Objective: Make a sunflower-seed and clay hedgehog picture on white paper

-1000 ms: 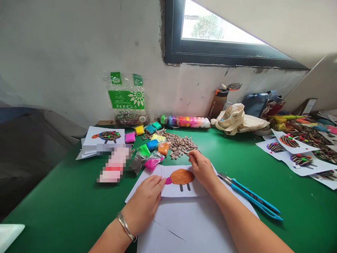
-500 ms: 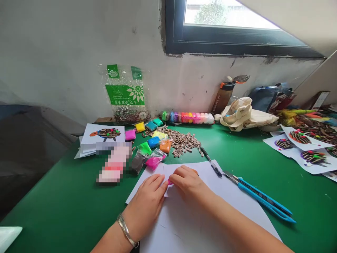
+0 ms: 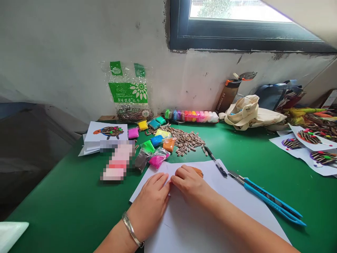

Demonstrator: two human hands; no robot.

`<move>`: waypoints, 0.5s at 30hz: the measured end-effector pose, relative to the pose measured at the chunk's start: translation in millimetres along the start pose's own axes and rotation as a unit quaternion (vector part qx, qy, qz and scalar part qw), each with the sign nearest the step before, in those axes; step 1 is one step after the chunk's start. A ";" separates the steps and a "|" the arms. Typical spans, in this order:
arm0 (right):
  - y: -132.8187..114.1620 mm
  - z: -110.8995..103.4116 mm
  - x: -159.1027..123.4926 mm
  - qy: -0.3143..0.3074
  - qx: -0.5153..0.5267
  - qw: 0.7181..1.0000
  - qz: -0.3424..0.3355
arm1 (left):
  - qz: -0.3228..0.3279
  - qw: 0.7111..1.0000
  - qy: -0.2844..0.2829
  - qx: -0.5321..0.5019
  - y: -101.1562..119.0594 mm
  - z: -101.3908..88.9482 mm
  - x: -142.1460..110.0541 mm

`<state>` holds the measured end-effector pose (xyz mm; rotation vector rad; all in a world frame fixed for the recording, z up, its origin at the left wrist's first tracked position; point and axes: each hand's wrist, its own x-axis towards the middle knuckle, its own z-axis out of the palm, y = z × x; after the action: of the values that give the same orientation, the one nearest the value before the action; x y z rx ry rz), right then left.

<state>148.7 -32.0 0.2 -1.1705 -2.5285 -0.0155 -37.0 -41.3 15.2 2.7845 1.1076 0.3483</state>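
Two hands rest on a white paper sheet on the green desk. The left hand, with one bracelet on its wrist, lies flat, its grip pressed down on the paper with the fingers together. The right hand sits just beside it, fingers curled down; whether that grip pinches anything is hidden. One orange clay shape shows only as a sliver, touching the right hand's fingers. Nearby lie one pen, one blue cutter, ten small clay packets and one heap of sunflower seeds.
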 end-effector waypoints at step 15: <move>2.5 4.5 -2.3 0.029 0.031 0.999 0.012 | -0.001 1.000 0.001 0.003 0.3 1.1 1.0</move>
<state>150.5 -31.4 -5.1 -1.1592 -2.4465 0.0339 -35.9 -41.0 14.4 2.7890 1.1126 0.3494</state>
